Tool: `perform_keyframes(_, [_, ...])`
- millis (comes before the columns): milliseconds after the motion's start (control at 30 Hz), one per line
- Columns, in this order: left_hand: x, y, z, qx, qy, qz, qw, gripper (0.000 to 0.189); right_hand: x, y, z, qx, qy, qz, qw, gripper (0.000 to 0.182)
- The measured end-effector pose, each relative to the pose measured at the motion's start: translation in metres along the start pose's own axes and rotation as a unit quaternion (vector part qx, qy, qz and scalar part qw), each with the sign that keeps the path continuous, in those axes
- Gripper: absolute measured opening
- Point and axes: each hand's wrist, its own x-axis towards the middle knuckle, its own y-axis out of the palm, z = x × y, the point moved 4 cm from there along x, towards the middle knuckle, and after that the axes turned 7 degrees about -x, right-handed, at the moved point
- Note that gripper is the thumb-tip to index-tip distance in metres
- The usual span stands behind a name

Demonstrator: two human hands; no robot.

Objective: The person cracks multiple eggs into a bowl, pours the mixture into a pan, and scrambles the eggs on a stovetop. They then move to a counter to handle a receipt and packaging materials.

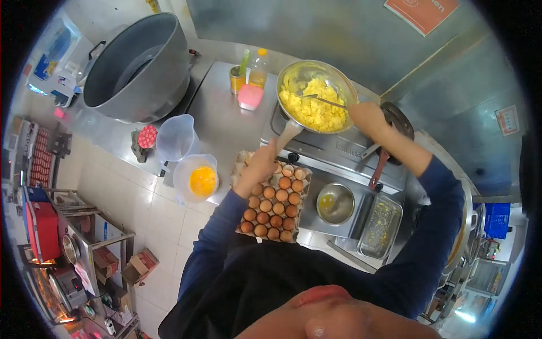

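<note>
My left hand [261,164] grips the pale handle [288,134] of a metal frying pan [290,70], which sits on a steel gas stove [334,148]. Yellow scrambled eggs [317,111] fill much of the pan. In my right hand [369,120] is a metal spatula [328,101], its blade resting among the eggs. Below my left hand lies a cardboard tray [305,182] of brown eggs [278,208]. To its left stands a clear plastic jug [180,186] with beaten egg [203,181] in it; a second plastic jug [175,137] touches it from behind.
Right of the eggs are a steel bowl [345,199] and a metal tray [381,229] with yellow bits. Dark pans [398,120] stand beside the stove. An oil bottle [258,70], a can [237,80] and a pink-lidded container [250,97] stand behind. A huge pot [169,80] occupies the left.
</note>
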Motion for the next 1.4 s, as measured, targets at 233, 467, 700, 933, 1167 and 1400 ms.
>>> perform_keyframes(233, [0.008,0.005,-0.003,-0.028,0.035,0.024,0.999,0.052,-0.082,0.101,0.091,-0.018,0.195,-0.056,0.979,0.017])
perform_keyframes(467, [0.009,0.005,0.009,-0.031,0.026,0.007,0.999,0.068,-0.067,-0.051,0.000,0.022,0.111,0.028,0.993,0.013])
perform_keyframes(700, [0.010,0.011,0.016,-0.021,0.044,0.010,0.999,0.072,-0.087,-0.048,0.090,-0.025,0.085,0.073,0.993,0.013])
perform_keyframes(933, [0.007,0.003,0.002,-0.025,0.017,0.017,0.999,0.065,0.002,0.020,0.111,0.073,0.264,0.008,0.962,0.017])
perform_keyframes(1167, [0.015,0.008,0.019,-0.019,-0.042,0.034,0.998,0.055,-0.013,0.009,0.001,0.217,0.214,-0.017,0.952,0.024])
perform_keyframes(1400, [0.021,0.012,0.008,-0.012,-0.012,0.039,0.999,0.054,0.016,0.049,0.039,0.064,0.222,0.001,0.973,0.019])
